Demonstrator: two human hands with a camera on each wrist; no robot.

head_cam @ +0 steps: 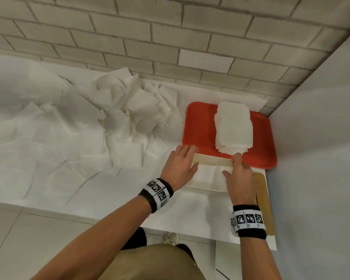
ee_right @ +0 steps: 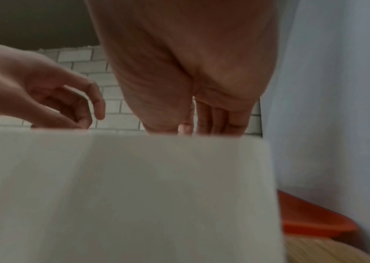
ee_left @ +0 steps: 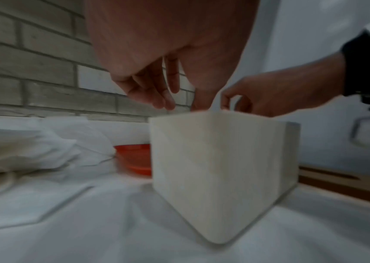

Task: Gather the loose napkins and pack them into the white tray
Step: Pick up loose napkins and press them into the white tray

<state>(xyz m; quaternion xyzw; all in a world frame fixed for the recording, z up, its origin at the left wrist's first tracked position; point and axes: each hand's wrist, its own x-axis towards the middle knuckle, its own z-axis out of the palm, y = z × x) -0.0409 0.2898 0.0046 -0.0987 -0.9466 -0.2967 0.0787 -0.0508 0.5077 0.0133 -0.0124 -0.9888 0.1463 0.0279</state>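
White tray [head_cam: 211, 161]: smooth plastic box, rounded corners, lower centre-right of head view, napkins inside. Left hand [head_cam: 179, 165] over its left rim, fingers relaxed, loosely curved, gripping nothing. Right hand [head_cam: 239, 175] at right rim; grip unclear. Loose napkins [head_cam: 117, 118]: crumpled soft white squares heaped left of centre. Red tray [head_cam: 198, 126], glossy, upper right, bears neat square napkin stack [head_cam: 233, 128]. Brick wall [head_cam: 170, 37] behind.

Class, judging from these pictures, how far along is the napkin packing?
Done: a neat stack of napkins sits on the red tray. In hand: the left hand and right hand are over the white tray, napkins inside. Left: the loose napkins heaped on the table.
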